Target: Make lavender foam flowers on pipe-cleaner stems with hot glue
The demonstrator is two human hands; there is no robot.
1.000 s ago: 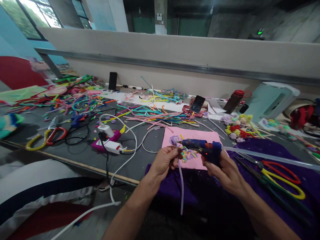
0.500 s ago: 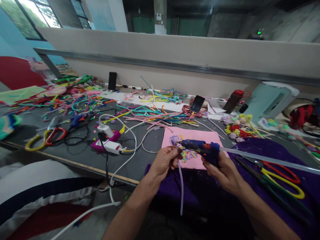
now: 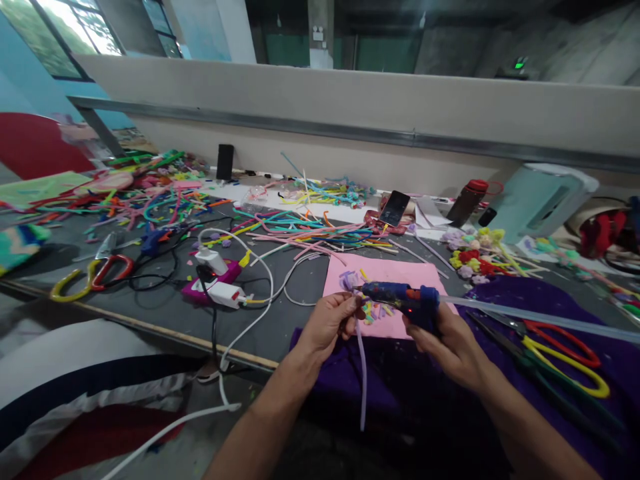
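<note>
The left hand [image 3: 331,321] pinches a lilac pipe cleaner [image 3: 362,373] between closed fingertips, its tail hanging down below the hand. The right hand [image 3: 450,347] is wrapped shut around a blue glue gun [image 3: 403,297], whose nozzle points left and meets the pinched end. Just beyond both hands a pink sheet [image 3: 395,273] lies on the bench [image 3: 165,300]; red and yellow scissors [image 3: 565,353] rest to the right of the right hand.

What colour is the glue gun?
Blue, with a small red light, the glue gun shows best in the head view.
</note>
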